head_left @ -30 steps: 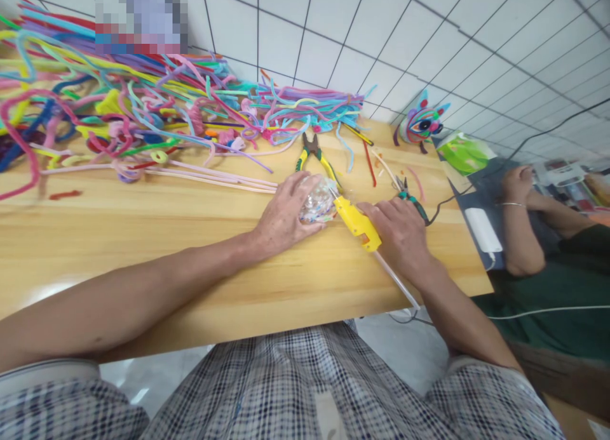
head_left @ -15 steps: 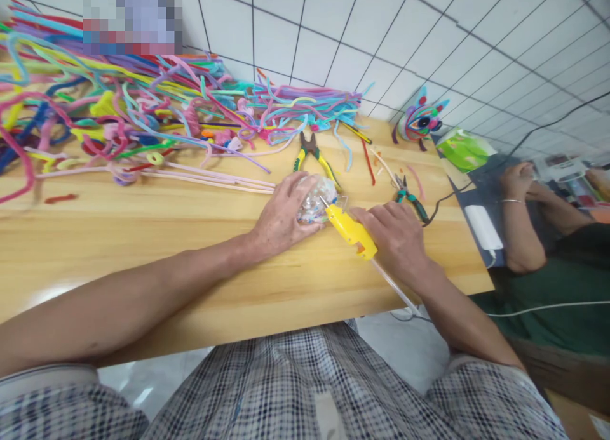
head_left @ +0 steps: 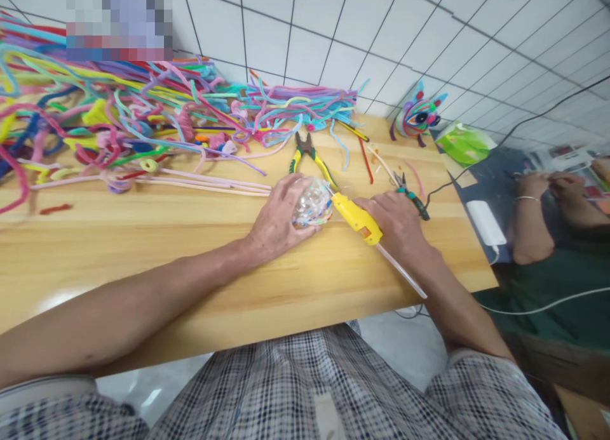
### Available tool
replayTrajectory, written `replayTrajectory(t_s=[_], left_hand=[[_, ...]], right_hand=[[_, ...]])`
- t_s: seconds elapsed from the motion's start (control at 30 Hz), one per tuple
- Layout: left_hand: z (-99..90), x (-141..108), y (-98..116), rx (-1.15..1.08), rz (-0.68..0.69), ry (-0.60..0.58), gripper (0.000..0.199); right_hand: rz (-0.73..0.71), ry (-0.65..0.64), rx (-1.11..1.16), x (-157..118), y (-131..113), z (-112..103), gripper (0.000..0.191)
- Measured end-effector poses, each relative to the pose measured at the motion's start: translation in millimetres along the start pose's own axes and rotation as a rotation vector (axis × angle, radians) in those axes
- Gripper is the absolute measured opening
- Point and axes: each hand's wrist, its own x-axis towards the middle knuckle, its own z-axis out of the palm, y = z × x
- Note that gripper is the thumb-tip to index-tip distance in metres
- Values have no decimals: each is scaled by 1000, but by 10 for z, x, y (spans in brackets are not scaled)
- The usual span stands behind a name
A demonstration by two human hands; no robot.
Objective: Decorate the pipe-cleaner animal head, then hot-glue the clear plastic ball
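Observation:
My left hand (head_left: 276,221) is wrapped round the left side of a clear, shiny rounded object (head_left: 313,203) with coloured specks, on the wooden table. My right hand (head_left: 398,224) grips a yellow glue gun (head_left: 357,220), its metal tip touching or very near the object's upper right side. A translucent glue stick (head_left: 401,272) sticks out of the gun's back end toward the table's front edge. Just behind the object lie yellow-and-green pliers (head_left: 305,151) with their jaws apart.
Many coloured pipe cleaners (head_left: 152,110) are heaped at the back left. Small green-handled pliers (head_left: 412,199) lie beyond my right hand. A colourful animal figure (head_left: 418,119) stands by the tiled wall. At the right are a white box (head_left: 485,223) and another person's arms (head_left: 534,221).
The glue gun's tip has shifted from the front of the clear object to its upper right side. The glue stick shows more fully. The other person's hands have moved.

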Motion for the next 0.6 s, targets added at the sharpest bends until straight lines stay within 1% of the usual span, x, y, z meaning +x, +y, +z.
replayTrajectory(t_s=[0.13,0.27,0.4,0.5,0.6], left_hand=[[2,-7,15,-2,-14,13,104],[16,-25,0,-7,-3,86,106],[30,-25,-27,-25,35,162,102],[27,-16,-31,-23,43,161,98],[10,-13,-23,-9,42,144,98]], right_hand=[[-31,41,15,20,15,-56,29],[4,16,53,85,116,-58,34],[-16,0,71,147,209,43,33],[-18,-7,76,152,218,135,33],[-9,-10,101,131,200,175,33]])
